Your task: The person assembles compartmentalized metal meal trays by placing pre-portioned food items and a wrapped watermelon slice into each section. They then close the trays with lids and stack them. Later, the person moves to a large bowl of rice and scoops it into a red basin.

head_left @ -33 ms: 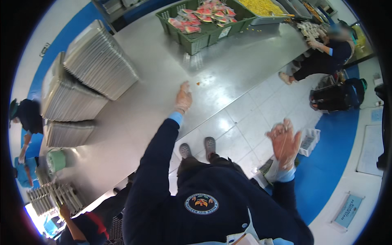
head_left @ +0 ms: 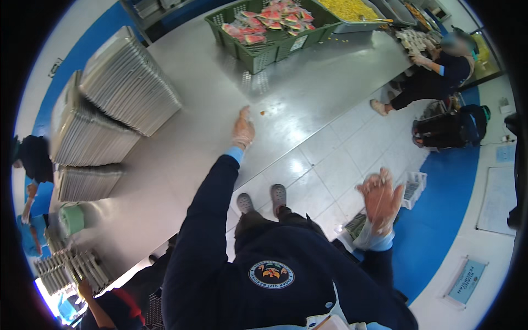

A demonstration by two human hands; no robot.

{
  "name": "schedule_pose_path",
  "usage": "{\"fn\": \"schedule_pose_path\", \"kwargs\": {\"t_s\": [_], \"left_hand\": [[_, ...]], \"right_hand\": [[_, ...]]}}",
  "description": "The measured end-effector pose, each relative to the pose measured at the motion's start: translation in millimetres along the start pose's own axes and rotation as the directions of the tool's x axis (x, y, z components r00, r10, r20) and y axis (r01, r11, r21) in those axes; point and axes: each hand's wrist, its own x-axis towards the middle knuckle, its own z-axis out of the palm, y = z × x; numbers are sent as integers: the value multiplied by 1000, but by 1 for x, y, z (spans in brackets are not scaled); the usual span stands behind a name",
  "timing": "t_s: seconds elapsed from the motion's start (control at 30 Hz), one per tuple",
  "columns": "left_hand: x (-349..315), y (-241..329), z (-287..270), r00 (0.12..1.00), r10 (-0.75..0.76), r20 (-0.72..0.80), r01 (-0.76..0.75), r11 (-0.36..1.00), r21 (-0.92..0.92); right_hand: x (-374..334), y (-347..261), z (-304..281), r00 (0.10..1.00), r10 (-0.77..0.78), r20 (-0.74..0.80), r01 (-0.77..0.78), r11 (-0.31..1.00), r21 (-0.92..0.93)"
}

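Note:
My left hand point(head_left: 243, 129), in a clear plastic glove, is over the metal table point(head_left: 203, 99) with its fingers stretched toward the far side. It holds nothing. A small orange-brown scrap point(head_left: 262, 113) lies on the tabletop just right of its fingertips. Out to the right, above the tiled floor, my right hand point(head_left: 380, 201) is raised, gloved too, with the fingers apart and the palm showing. Nothing is in it. Beyond my left hand stands a green plastic crate point(head_left: 269, 59) with several wrapped watermelon slices point(head_left: 269, 22) in it.
Tall stacks of metal trays point(head_left: 132, 82) stand on the table's left, near a green round container point(head_left: 72, 219). A pan of yellow food point(head_left: 349, 10) is at the far end. Co-workers point(head_left: 445, 66) are at the right and left. A white basket point(head_left: 413, 190) sits beyond my right hand.
The whole view has shifted slightly, so the table and crate sit a little further left. My right hand is slightly lower. Both hands keep much the same pose.

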Motion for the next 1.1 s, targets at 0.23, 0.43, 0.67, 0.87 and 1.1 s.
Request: {"fn": "schedule_pose_path", "kwargs": {"t_s": [0.23, 0.43, 0.67, 0.87, 1.1], "left_hand": [[23, 65, 55, 841, -263, 472, 503, 700, -507], [-29, 33, 87, 873, -331, 357, 487, 593, -641], [-92, 219, 39, 903, -112, 414, 424, 88, -901], [-104, 374, 55, 956, 205, 212, 189, 123, -974], [-59, 385, 49, 960, 81, 269, 236, 285, -929]], "right_hand": [[-72, -6, -4, 937, -107, -334, 76, 992, -104], [-54, -27, -33, 956, -67, -285, 21, 987, -162], [-9, -19, -53, 896, 424, -132, -430, 756, -493], [26, 23, -36, 820, 521, 235, -308, 748, -588], [63, -9, -4, 708, 621, 337, -278, 683, -676]]}}
